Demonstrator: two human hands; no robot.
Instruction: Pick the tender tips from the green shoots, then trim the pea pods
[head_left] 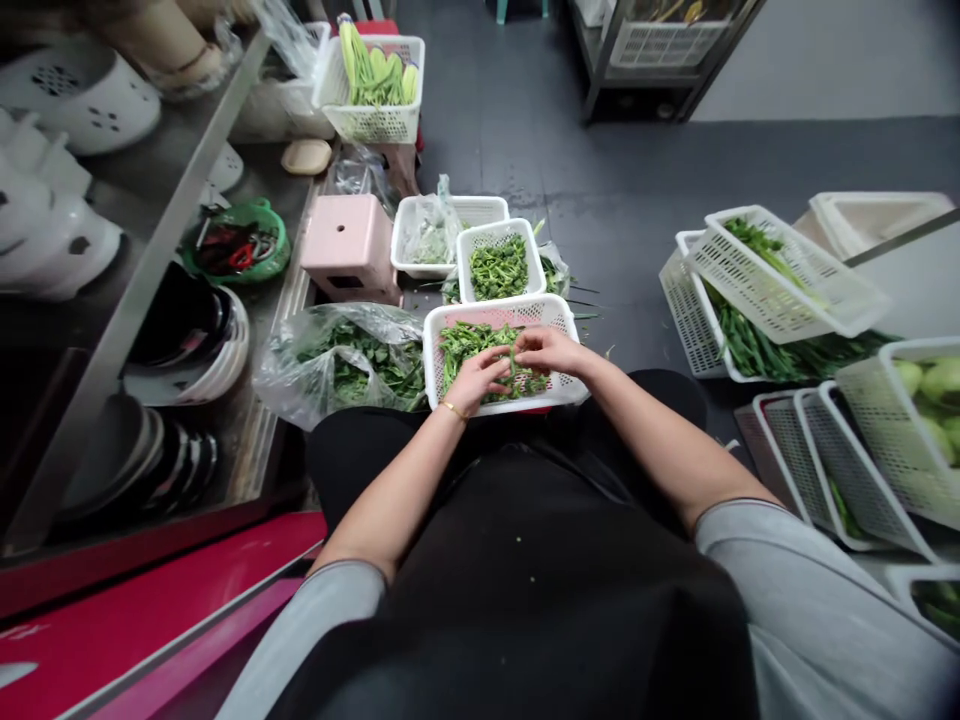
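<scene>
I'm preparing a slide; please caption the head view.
Left hand and right hand close together over greens in a white basket, beside a clear plastic bag of leaves.

Arms (pixel 654 420) angled forward and inward | left hand (pixel 480 380), right hand (pixel 551 352) close together | fingers (pixel 529 357) bent | forearms (pixel 411 478) bare

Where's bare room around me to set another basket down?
The widest bare patch is the dark floor, bordered by the small basket, the metal rack and the tilted basket at right. The pink stool also has a bare top. It's crowded left of the large basket, with the bag of leaves close beside it.
</scene>
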